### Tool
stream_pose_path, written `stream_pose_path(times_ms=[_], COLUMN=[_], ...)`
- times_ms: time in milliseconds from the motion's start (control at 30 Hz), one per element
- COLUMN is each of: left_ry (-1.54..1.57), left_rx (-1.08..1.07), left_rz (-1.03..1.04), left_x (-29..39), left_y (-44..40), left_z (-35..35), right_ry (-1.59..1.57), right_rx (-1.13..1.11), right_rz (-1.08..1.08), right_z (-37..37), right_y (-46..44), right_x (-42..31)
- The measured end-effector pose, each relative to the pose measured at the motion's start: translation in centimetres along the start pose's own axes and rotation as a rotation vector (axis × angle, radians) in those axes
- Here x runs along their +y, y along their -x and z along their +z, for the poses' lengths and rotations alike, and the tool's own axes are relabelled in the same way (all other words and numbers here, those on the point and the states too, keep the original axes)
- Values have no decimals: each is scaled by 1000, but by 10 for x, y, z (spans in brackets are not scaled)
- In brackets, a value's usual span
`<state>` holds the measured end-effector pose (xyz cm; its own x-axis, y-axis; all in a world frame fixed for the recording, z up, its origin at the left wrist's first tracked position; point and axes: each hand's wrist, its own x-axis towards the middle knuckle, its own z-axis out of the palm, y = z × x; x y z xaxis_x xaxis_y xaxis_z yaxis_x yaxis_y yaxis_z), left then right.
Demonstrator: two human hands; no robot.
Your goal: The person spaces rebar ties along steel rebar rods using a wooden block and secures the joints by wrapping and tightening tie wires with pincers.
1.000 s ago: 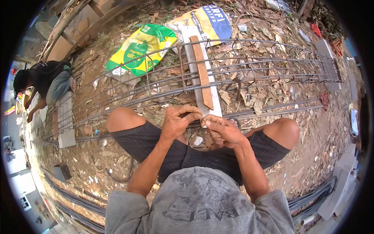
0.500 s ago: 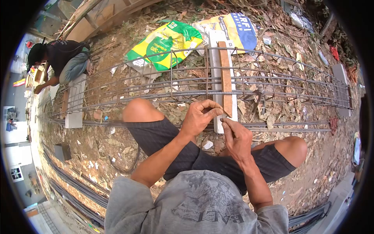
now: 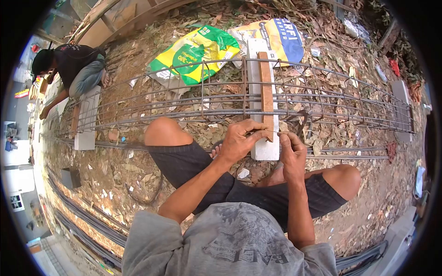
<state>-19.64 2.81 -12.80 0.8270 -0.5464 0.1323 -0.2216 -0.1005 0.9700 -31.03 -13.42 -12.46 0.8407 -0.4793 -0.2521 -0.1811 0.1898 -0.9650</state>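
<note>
My left hand (image 3: 242,141) is closed in a pinch in front of the rebar cage (image 3: 221,113), close to the near end of a wooden strip (image 3: 266,94). Just to its right, my right hand (image 3: 293,151) is also pinched shut. A thin piece of wire, only faintly visible, spans the fingertips of both hands. Beneath them, the strip lies on a pale block (image 3: 262,152) that passes under the cage. A pair of dark pincers (image 3: 303,120) rests at the cage's near bars, beyond my right hand.
Another person (image 3: 69,73) crouches at the cage's left end. More pale blocks stand under the left end (image 3: 85,138) and right end (image 3: 400,92). Behind the cage lie a green-yellow sack (image 3: 193,53) and a blue-white sack (image 3: 287,39). Bundled rods (image 3: 87,211) lie at lower left.
Both hands have moved slightly away from me and to the right, toward the cage. My right hand has turned more upright. The other person's arm is still stretched downward.
</note>
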Motion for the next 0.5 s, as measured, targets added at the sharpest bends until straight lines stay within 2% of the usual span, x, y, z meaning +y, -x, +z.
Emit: stream_pose_path(times_ms=[67,133,167,267,333,400,500], left_ry=[-17,156,241,733,818,957,897], left_rx=[-3,28,46,70,38,20,37], left_rz=[11,-83,-131,-523,-494,-551,-514], left_x=[2,8,10,5,-10,-9,-23], left_y=[-5,-10,-12,-17,-10,-6,-1], left_z=[-1,3,4,13,15,10,13], right_ry=[10,53,156,406,565,780,774], right_rx=[-18,1,61,163,208,178,39], right_rz=[40,1,-200,-605,-529,-737,-804], right_z=[-3,2,9,19,22,22,20], right_y=[-2,-3,-6,-6,0,-3,1], right_x=[-6,-9,-7,-4,-14,-6,7])
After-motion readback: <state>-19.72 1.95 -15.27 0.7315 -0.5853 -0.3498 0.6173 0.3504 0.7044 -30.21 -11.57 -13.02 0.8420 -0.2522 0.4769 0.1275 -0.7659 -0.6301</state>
